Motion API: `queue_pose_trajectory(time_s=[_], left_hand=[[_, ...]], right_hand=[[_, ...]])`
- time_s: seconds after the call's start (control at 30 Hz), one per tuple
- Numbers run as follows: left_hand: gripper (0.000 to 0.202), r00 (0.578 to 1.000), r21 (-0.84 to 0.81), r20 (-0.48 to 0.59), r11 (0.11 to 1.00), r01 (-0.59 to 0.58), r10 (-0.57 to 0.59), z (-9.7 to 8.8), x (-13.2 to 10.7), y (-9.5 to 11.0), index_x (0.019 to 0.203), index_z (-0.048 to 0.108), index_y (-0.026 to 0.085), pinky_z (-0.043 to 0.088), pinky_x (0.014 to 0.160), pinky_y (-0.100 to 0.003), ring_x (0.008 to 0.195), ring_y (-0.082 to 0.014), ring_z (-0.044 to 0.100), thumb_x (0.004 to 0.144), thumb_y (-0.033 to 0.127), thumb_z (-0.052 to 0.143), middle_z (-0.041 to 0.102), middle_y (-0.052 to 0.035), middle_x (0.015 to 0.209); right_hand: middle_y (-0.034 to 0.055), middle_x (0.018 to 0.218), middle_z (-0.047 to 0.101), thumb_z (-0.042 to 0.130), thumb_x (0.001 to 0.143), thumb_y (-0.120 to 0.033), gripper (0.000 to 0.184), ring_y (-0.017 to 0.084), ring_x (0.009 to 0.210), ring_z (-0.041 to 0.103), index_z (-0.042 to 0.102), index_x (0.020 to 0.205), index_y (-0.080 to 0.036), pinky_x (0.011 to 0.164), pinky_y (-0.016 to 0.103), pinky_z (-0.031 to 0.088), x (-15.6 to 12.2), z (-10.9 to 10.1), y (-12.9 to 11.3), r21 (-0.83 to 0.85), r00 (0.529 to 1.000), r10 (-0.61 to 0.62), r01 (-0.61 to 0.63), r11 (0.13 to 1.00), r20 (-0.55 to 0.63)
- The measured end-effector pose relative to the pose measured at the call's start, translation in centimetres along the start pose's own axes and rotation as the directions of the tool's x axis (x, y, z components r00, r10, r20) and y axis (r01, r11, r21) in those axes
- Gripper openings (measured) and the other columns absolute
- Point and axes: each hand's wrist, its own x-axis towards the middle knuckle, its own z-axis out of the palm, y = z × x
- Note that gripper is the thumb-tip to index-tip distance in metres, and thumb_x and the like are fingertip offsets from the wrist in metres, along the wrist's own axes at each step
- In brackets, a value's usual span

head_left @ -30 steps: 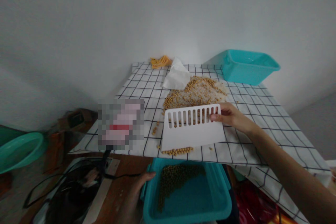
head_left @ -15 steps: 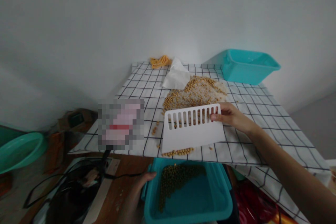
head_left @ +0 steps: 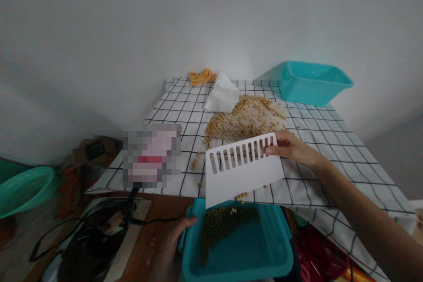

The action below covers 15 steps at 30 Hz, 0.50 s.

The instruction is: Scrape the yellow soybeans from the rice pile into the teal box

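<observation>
My right hand (head_left: 286, 147) grips a white slotted plastic board (head_left: 244, 183) by its upper right corner. The board stands tilted on the checked tablecloth, its lower left corner out over the table's front edge. A few soybeans (head_left: 242, 196) lie by its lower edge, and a loose spread of soybeans mixed with small pale grains (head_left: 247, 116) is behind it. Below the edge, my left hand (head_left: 175, 235) holds a teal plastic tub (head_left: 244, 251) by its left rim, thumb on top; its other fingers are hidden. Soybeans (head_left: 216, 224) cover the tub's left and far part.
A white tissue (head_left: 223, 94) and a yellow cloth (head_left: 201, 77) lie at the back, near the wall. Another teal tub (head_left: 304, 92) stands at the back right. A blurred-out pink item (head_left: 153, 154) is on the left. A green basin (head_left: 26, 191) is far left.
The board's left end has swung down toward me, past the table edge. Soybeans that lay along the front edge are gone from there, and some pale ones show in the tub. My left hand stays put.
</observation>
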Motion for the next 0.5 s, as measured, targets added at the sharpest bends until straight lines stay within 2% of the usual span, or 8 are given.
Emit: queue_pose_trajectory(time_s=[0.07,0.2,0.37,0.5], left_hand=[[0.025,0.998,-0.036,-0.005,0.998,0.058,-0.058,0.2,0.0,0.3,0.072,0.074,0.026,0.055,0.085,-0.043,0.093,-0.0312,0.068,0.054,0.043,0.081,0.077,-0.0033,0.080],[0.021,0.997,-0.020,0.002,0.997,0.071,-0.071,0.4,0.2,0.5,0.070,0.074,0.026,0.053,0.088,-0.044,0.096,-0.0323,0.067,0.057,0.041,0.079,0.077,-0.0048,0.080],[0.022,0.993,0.047,0.060,0.994,-0.101,0.098,1.3,-0.5,-0.4,0.078,0.074,0.027,0.052,0.090,-0.044,0.101,-0.0330,0.065,0.059,0.038,0.077,0.076,-0.0054,0.086],[0.030,0.982,0.047,0.131,0.989,-0.143,0.136,2.7,-1.1,-0.9,0.082,0.075,0.026,0.051,0.090,-0.044,0.099,-0.0332,0.065,0.056,0.042,0.078,0.076,-0.0054,0.091]], right_hand=[[0.0008,0.080,0.072,0.070,0.080,-0.029,0.013,0.011,0.071,0.064,0.074,0.087,-0.019,0.068,0.022,0.050,0.0,0.1,0.0,0.001,1.000,0.010,-0.010,1.000,-0.001],[0.0010,0.080,0.071,0.071,0.079,-0.030,0.015,0.012,0.072,0.063,0.074,0.088,-0.018,0.069,0.023,0.051,0.0,0.2,0.0,0.010,1.000,0.015,-0.015,1.000,0.014],[0.0011,0.081,0.070,0.070,0.080,-0.031,0.018,0.011,0.072,0.062,0.073,0.090,-0.017,0.066,0.022,0.050,-0.1,0.1,0.2,-0.001,0.998,0.029,-0.029,1.000,0.060],[-0.0013,0.074,0.068,0.071,0.079,-0.032,0.016,0.009,0.066,0.060,0.072,0.085,-0.017,0.061,0.019,0.048,-0.1,0.0,0.1,-0.010,0.990,0.044,-0.043,0.999,0.136]])
